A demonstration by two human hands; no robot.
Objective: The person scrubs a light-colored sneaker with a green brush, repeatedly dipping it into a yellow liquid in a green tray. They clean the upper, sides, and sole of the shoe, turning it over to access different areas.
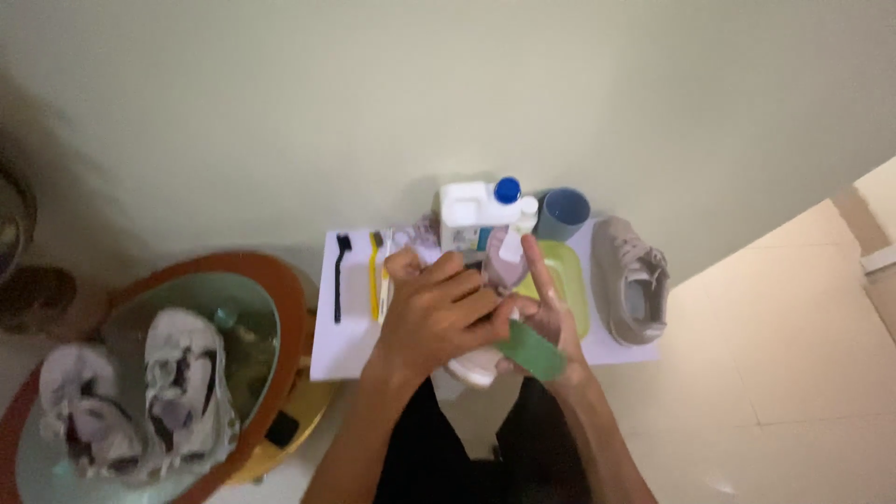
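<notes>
Single head-worn view, looking steeply down, close over the white mat (pixel 347 350) on the floor

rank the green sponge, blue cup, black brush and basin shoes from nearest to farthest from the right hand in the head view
1. green sponge, at the right hand
2. blue cup, above, by the wall
3. black brush, left on the mat
4. basin shoes, far left

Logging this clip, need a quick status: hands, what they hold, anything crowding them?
Left hand gripping pale shoe. Right hand pressing green sponge to it. White bottle, green tray, brushes close behind.
</notes>
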